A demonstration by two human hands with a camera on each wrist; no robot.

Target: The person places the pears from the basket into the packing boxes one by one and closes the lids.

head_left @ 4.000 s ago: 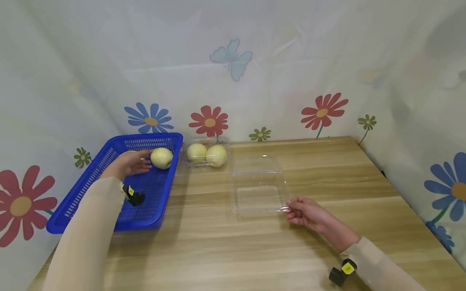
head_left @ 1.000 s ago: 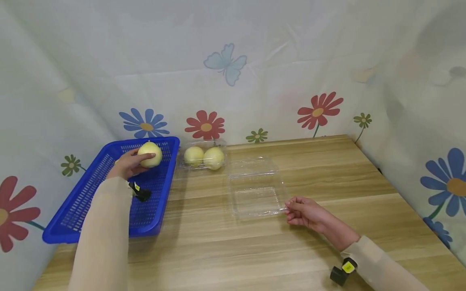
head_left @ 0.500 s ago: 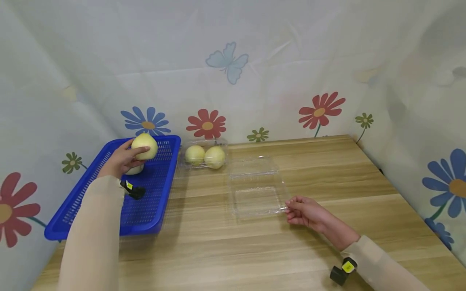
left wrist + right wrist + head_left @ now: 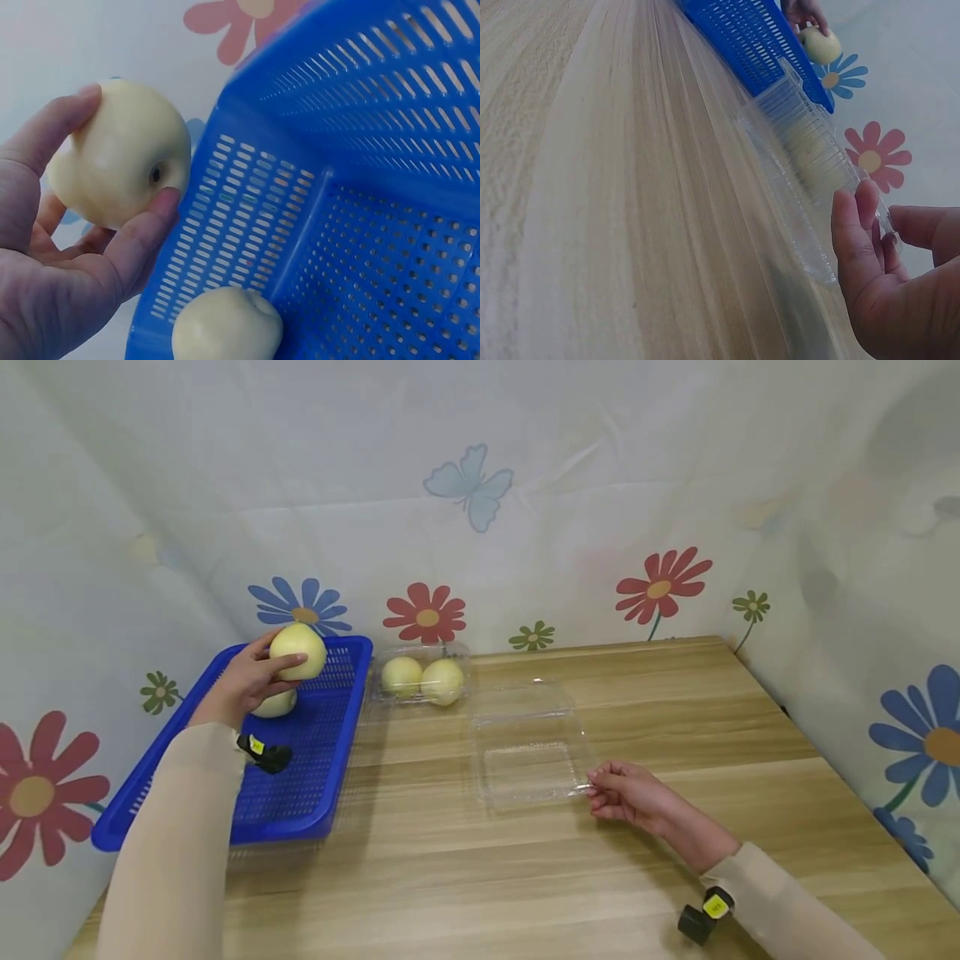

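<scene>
A white fabric backdrop [image 4: 480, 410] printed with flowers and a butterfly stood behind a light wood-grain table [image 4: 480, 877]. At the left, a blue perforated plastic basket [image 4: 292, 832] rested with one rounded, pale yellow fruit [image 4: 279, 703] inside. Above its far part, the left hand [image 4: 247, 681] held a second rounded, pale yellow fruit [image 4: 300, 650], thumb and fingers spread round its sides. The right hand [image 4: 630, 797] pinched the near right corner of an unfolded, clear plastic clamshell box [image 4: 531, 770]. The box lay flat, its long axis running from the near side towards the backdrop, its hinge crosswise. From the held fruit, the box lay to the right and nearer the wearer; the right hand touched it, while the left was well apart. Between basket and box, towards the backdrop, a clear plastic container [image 4: 460, 653] held two pale yellow fruits [image 4: 442, 682]; its lid appeared lowered, though transparency obscured whether it was latched.
</scene>
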